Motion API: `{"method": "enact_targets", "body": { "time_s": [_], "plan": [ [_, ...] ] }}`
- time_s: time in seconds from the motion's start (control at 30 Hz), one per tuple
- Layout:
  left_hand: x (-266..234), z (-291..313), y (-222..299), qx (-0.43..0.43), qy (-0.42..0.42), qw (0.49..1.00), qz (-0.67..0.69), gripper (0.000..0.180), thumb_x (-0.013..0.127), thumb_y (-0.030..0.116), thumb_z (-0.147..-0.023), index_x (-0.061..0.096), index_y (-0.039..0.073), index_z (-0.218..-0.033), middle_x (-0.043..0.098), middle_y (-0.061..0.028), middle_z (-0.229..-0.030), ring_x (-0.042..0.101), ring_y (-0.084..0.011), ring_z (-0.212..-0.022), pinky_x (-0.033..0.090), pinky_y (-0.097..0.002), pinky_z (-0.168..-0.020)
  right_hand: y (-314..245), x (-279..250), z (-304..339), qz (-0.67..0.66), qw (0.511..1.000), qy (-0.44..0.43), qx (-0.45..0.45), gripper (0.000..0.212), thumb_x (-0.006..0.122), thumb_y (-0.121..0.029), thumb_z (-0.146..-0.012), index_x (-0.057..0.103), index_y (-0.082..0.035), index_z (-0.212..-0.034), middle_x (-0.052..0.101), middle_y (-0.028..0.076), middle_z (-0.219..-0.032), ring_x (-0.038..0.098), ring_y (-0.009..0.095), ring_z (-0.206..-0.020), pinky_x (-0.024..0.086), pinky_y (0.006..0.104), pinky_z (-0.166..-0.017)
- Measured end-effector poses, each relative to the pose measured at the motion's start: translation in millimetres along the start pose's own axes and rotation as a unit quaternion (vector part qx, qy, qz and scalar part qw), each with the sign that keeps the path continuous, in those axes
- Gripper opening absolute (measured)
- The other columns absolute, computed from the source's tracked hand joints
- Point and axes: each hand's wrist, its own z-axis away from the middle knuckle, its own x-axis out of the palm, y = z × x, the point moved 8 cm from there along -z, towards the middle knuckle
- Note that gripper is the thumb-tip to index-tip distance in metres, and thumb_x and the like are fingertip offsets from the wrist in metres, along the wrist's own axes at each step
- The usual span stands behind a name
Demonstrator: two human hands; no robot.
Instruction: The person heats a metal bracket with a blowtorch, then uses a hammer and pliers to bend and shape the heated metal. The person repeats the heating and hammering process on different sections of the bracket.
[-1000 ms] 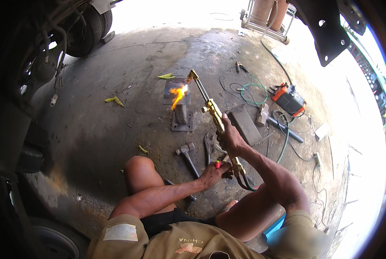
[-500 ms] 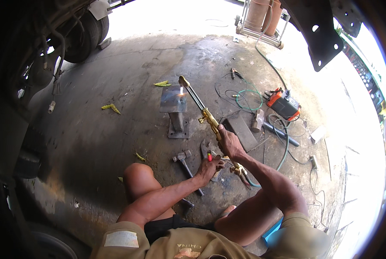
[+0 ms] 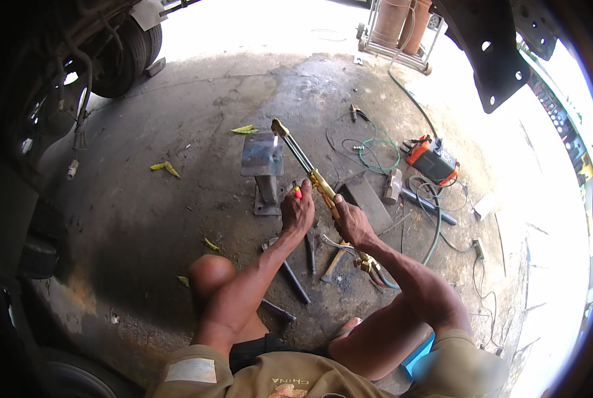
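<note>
My right hand (image 3: 354, 222) is closed around the handle of a brass cutting torch (image 3: 323, 188), which slants up and away to the left. A small bright flame shows at its tip, over the flat top plate (image 3: 262, 159) of a steel stand with a post and a base plate. In my closed left hand (image 3: 298, 211) is a small red-and-yellow lighter (image 3: 297, 192). The left thumb and fingertips are beside the torch's front valve; whether they touch it I cannot tell. Below the left forearm lies a hammer (image 3: 295, 282), its head partly hidden.
A sledgehammer (image 3: 393, 188) and a dark metal piece (image 3: 366, 199) lie right of the torch. Farther right stand an orange-and-black machine (image 3: 434, 161) and looping cables and hoses (image 3: 379, 156). Gas cylinders (image 3: 391, 26) stand on a cart at the back. A perforated bracket (image 3: 487, 66) hangs at upper right.
My left hand has moved up and forward from the torch's rear to beside its front valve, still with the lighter. The flame at the tip looks smaller. My right hand keeps its hold.
</note>
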Motion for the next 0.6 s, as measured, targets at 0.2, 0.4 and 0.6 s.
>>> {"method": "enact_targets", "body": {
  "time_s": [0.2,0.4,0.6],
  "plan": [
    [14,-18,-11,0.034,0.008,0.998,-0.049,0.037,0.046,0.033,-0.103,0.061,-0.001,-0.107,0.065,-0.0309,-0.081,0.067,-0.0488,-0.08,0.052,-0.0536,-0.067,3,5,-3,-0.008,1.0,-0.006,0.014,0.084,0.026,-0.072,-0.099,0.061,0.004,-0.091,0.058,0.015,-0.068,0.059,0.026,-0.066,0.046,0.0418,-0.064],
    [15,-9,-3,0.091,0.047,0.992,-0.072,0.046,0.038,0.042,-0.103,0.057,0.001,-0.098,0.062,-0.033,-0.082,0.063,-0.0516,-0.083,0.047,-0.0546,-0.068,8,6,-2,0.007,0.999,-0.019,0.031,0.087,0.025,-0.075,-0.097,0.06,0.004,-0.087,0.058,0.014,-0.068,0.058,0.025,-0.065,0.045,0.0412,-0.063],
    [28,-12,-19,0.143,0.047,0.974,-0.169,0.007,0.051,0.011,-0.095,0.049,0.008,-0.101,0.065,-0.0229,-0.071,0.068,-0.0445,-0.068,0.054,-0.0513,-0.055,9,8,0,0.012,0.999,-0.011,0.037,0.091,0.025,-0.079,-0.094,0.059,0.005,-0.082,0.058,0.012,-0.069,0.056,0.022,-0.065,0.043,0.0404,-0.063]
  ]
}}
